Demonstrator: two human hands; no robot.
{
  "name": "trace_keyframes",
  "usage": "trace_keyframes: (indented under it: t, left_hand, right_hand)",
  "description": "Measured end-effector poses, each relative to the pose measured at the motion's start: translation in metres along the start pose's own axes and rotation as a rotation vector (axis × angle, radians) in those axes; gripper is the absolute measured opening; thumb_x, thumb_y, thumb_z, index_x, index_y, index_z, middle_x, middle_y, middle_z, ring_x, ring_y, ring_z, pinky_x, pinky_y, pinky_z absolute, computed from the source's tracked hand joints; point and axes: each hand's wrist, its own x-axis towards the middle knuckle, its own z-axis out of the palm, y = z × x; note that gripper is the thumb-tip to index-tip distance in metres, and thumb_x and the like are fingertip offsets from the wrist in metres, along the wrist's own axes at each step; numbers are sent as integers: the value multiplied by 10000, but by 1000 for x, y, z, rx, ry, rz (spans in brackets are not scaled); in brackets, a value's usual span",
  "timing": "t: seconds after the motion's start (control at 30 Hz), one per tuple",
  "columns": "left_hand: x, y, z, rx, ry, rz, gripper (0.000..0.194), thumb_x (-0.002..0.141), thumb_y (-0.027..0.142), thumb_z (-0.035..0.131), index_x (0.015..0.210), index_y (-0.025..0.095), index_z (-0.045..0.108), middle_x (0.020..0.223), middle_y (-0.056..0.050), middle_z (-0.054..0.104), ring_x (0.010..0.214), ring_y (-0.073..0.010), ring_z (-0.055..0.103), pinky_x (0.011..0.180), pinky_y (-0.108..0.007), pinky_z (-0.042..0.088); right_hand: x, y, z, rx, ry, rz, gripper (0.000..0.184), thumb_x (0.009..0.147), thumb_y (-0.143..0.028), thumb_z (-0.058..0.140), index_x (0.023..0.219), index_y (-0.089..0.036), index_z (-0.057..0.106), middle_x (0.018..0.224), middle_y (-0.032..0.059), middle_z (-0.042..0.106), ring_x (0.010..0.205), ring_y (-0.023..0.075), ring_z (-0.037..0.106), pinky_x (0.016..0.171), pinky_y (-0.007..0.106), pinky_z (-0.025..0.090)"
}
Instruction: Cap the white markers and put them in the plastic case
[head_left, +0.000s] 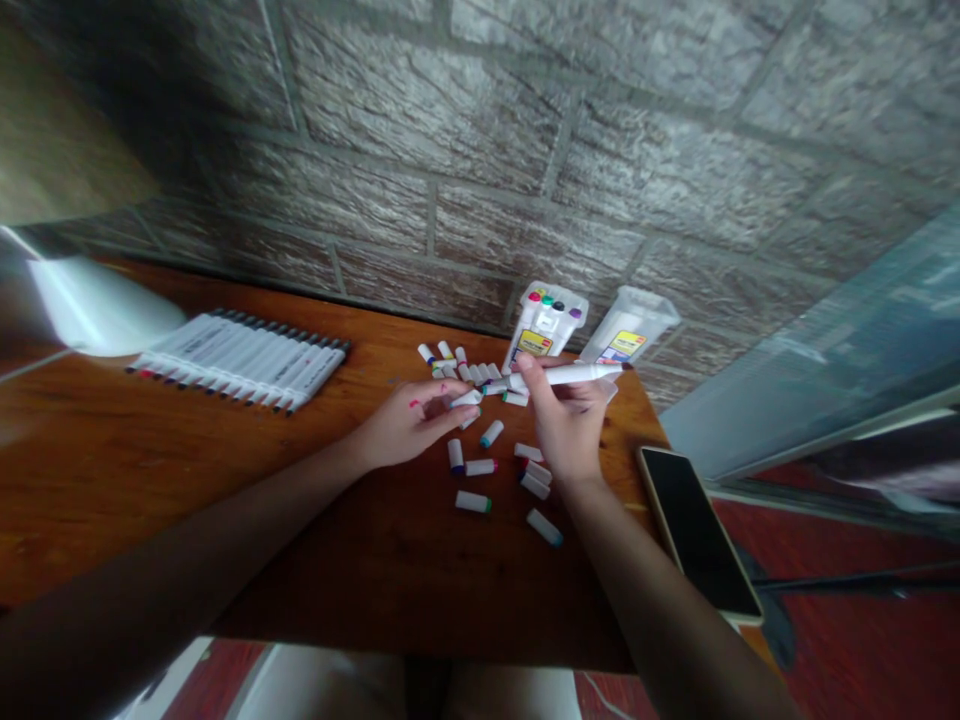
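Between the thumb and fingers of my left hand (416, 422) is a white marker cap (466, 398). My right hand (568, 430) grips a white marker (570, 375), held nearly level, one end toward the cap and a dark tip at the right. The near end of the marker is close to the cap; I cannot tell whether they touch. Loose white caps with coloured ends lie below and between my hands, among them a green-ended cap (473, 502) and a blue-ended cap (544, 527). Pink marks show on my left hand.
A row of white markers (240, 358) lies at the left. Behind my right hand stand a clear case with markers (551, 310) and a second clear case (634, 325). A phone (701, 530) lies at the table's right edge. A lamp (97, 300) stands far left, before a stone wall.
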Motion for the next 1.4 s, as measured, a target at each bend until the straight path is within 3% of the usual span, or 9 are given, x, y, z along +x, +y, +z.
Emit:
trace_keyframes:
  t: [0.27, 0.6, 0.83, 1.03, 1.4]
  left_hand:
    - [-2, 3, -1, -23, -1, -15, 308, 894, 428, 668, 1021, 151, 712, 896, -65, 761, 759, -164, 691, 701, -261, 566]
    - [-3, 5, 0, -52, -73, -80, 347, 917, 459, 625, 1022, 137, 702, 947, -81, 765, 822, -176, 704, 722, -260, 561]
    - [-2, 3, 1, -46, -49, -96, 402, 901, 503, 632, 1022, 126, 700, 912, -91, 755, 781, -181, 696, 695, -274, 563]
    - [-3, 5, 0, -66, -81, -31, 347, 904, 454, 646, 1028, 137, 714, 959, -80, 766, 826, -174, 708, 759, -266, 574]
    - [-3, 5, -2, -133, -96, -90, 355, 917, 443, 627, 1056, 121, 679, 938, -91, 775, 785, -160, 716, 669, -226, 576]
  right_hand:
    - [-9, 8, 2, -49, -151, -59, 133, 799, -373, 777, 789, -244, 746, 820, 7, 768, 748, 177, 715, 728, 328, 589]
    - [0, 7, -1, -18, -6, -57, 158, 804, -344, 770, 766, -195, 738, 741, 7, 743, 682, 152, 678, 691, 295, 561]
    - [-7, 5, 2, -24, -92, -91, 142, 814, -342, 762, 766, -210, 741, 744, 1, 749, 672, 147, 674, 681, 298, 560]
    - [-9, 8, 2, 12, -159, -67, 96, 814, -307, 773, 804, -214, 752, 809, 3, 773, 727, 145, 706, 727, 295, 567]
    - [-3, 2, -1, -16, -79, -98, 168, 813, -362, 760, 752, -208, 738, 737, 1, 740, 659, 143, 662, 652, 299, 555]
